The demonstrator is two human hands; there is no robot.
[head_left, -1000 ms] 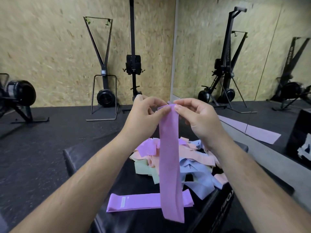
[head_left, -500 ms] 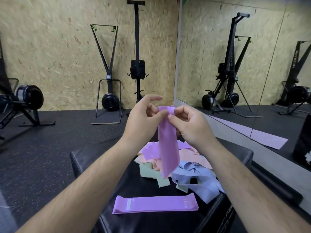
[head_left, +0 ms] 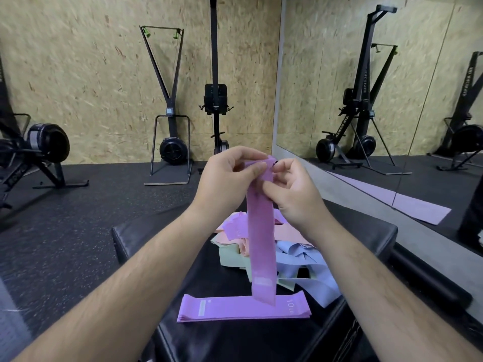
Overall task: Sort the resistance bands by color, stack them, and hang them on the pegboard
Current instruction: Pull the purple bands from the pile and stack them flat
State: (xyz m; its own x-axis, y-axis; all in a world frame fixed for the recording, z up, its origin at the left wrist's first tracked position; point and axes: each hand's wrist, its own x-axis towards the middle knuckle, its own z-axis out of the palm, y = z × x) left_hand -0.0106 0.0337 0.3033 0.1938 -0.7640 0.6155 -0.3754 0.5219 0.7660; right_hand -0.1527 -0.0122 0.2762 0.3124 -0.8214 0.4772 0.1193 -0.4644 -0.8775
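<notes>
In the head view, sorting looked barely begun: a flat purple stack (head_left: 243, 308) lay on the tabletop (head_left: 162, 231) below the hands, and the mixed pile (head_left: 295, 257) beneath them was unsorted, with nothing hung. The raised left hand (head_left: 224, 176) and right hand (head_left: 292, 194) pinched the top of a dangling purple band (head_left: 261, 244), whose lower end hung over the stack.

Lone band (head_left: 243, 308) before pile (head_left: 295, 257) (both on bench (head_left: 235, 340)).

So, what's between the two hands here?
In the head view, the top end of a purple band, pinched by the left hand and the right hand; the rest hangs down over the mixed pile.
</notes>
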